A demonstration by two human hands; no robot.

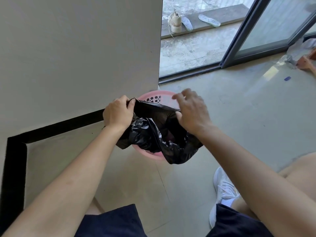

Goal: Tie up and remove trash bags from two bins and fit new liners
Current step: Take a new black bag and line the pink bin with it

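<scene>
Progress first: how far along would we say we are?

Late in the work on this bin, we judge. Our black bag (150, 134) is slack, crumpled and open at the mouth. It is draped over the pink bin (166, 94) rather than knotted, so we read it as a fresh liner being spread. Its edge has not yet been fitted round the rim. Nothing here shows a second bin or a tied-off bag, so we cannot speak for those.

Where are our hands?

Our left grip (118, 113) is clenched on the bag's edge at the wall side, fingers curled round the plastic. Our right grip (192, 112) catches the opposite edge at the thumb, while its other fingers lift loosely above it. Between them the edge is pulled taut across the bin's opening.

And what is in what?

The bin stands on the floor (239, 108) just beside the corner of the wall (77, 48), with its perforated side showing below the far rim. The bag hangs partly inside it, and a fold spills over the near rim. Inside the bag we see only dark plastic — whether anything lies at the bottom we cannot tell.

Anything else about?

A shoe (175, 23) and two insoles (209, 20) lie outside, beyond the sliding door (266, 31).
</scene>
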